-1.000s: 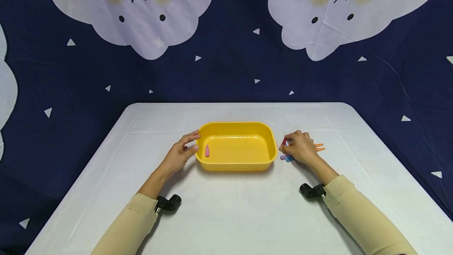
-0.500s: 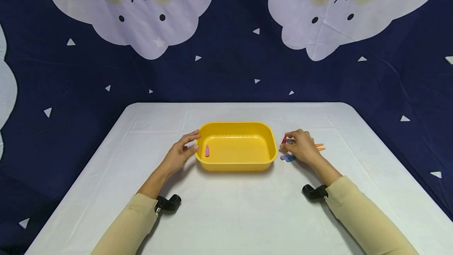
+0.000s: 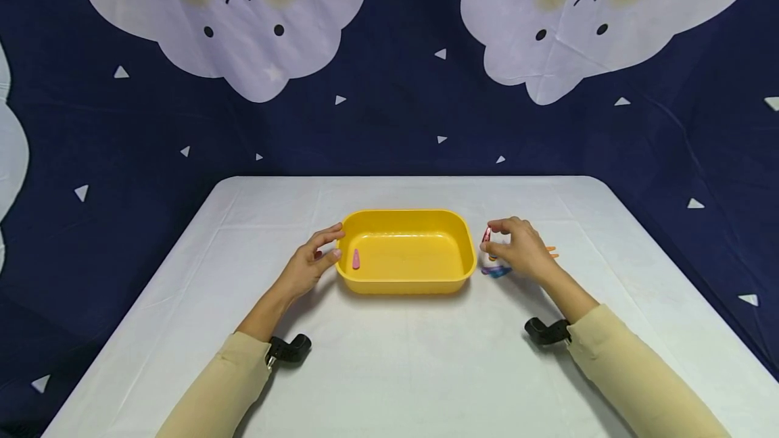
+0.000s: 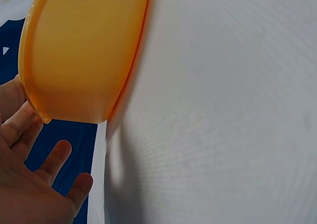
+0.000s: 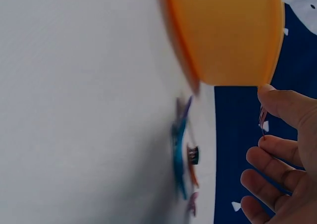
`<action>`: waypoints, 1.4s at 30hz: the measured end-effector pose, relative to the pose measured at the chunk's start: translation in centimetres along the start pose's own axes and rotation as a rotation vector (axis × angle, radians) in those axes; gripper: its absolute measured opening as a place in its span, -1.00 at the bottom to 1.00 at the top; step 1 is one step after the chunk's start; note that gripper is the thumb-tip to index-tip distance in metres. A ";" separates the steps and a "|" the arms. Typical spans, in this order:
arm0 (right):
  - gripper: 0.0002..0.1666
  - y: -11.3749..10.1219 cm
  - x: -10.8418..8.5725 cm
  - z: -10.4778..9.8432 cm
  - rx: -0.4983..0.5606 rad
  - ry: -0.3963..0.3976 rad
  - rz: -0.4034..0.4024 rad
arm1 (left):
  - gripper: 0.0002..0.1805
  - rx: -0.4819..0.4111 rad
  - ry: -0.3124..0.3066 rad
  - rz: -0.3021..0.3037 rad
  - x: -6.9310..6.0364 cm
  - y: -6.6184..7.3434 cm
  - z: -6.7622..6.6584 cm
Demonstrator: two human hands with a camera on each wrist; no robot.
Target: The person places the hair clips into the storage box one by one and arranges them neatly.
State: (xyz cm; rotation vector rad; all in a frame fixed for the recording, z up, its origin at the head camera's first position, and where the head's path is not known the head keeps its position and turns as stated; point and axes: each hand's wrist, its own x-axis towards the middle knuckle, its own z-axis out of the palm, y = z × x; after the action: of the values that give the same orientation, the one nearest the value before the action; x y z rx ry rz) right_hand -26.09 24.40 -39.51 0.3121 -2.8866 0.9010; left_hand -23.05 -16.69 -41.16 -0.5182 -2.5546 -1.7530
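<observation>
Pinched upright between the thumb and index finger of my right hand (image 3: 520, 247) is a red snap hair clip (image 3: 486, 235), raised a little off the table. Beneath that hand lie more hair clips: a blue one (image 3: 500, 272), a purple one beside it and an orange one (image 3: 552, 252), partly hidden by the hand. My left hand (image 3: 307, 265) touches the left end of a yellow tray (image 3: 408, 286) with thumb and fingertips at its rim, the other fingers loose. Inside the tray, near its left end, rests a pink hair clip (image 3: 356, 259).
A white cloth covers the table (image 3: 389, 363). Behind it hangs a dark blue curtain (image 3: 389, 134) printed with clouds. Each wrist wears a black camera mount, such as the left mount (image 3: 291, 349). In the right wrist view the clips (image 5: 181, 159) lie blurred beside the tray's end.
My right hand has lifted slightly away from the pile with the red hair clip, and its forearm has shifted a little right. The left hand and tray stay put.
</observation>
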 end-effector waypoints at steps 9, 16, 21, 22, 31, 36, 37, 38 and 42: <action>-0.35 -1.8 -0.1 -0.9 -0.008 0.006 -0.029 | -0.56 0.003 -0.002 0.009 0.0 -0.1 0.0; -0.34 -3.3 -0.1 -1.1 0.018 -0.010 -0.045 | -0.56 0.011 -0.003 0.013 0.0 -0.1 0.0; -0.34 -4.3 -0.1 -0.8 0.031 -0.013 -0.063 | -0.56 0.001 -0.004 0.007 0.0 -0.1 0.0; -0.34 -4.5 0.0 -0.7 0.033 -0.012 -0.070 | -0.56 0.000 -0.004 0.006 0.0 -0.1 0.0; -0.35 -6.5 0.3 0.3 0.061 -0.030 -0.100 | -0.56 0.009 -0.006 0.017 0.0 -0.1 -0.1; -0.36 -7.5 0.4 0.8 0.086 -0.025 -0.128 | -0.57 0.013 -0.005 0.020 0.0 -0.2 -0.1; -0.36 -7.7 0.5 0.9 0.094 -0.026 -0.130 | -0.57 0.013 -0.004 0.020 0.1 -0.2 -0.1; -0.37 -7.9 0.5 1.0 0.100 -0.028 -0.134 | -0.57 0.013 -0.004 0.021 0.1 -0.2 -0.1; -0.37 -8.8 0.7 1.4 0.125 -0.039 -0.150 | -0.57 0.015 -0.005 0.022 0.0 -0.2 -0.1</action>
State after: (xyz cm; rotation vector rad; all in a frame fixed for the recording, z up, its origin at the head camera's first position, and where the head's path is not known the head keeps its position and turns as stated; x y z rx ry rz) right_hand -24.83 16.46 -35.67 0.5552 -2.8002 1.0608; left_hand -23.17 -16.82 -41.34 -0.5483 -2.5536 -1.7265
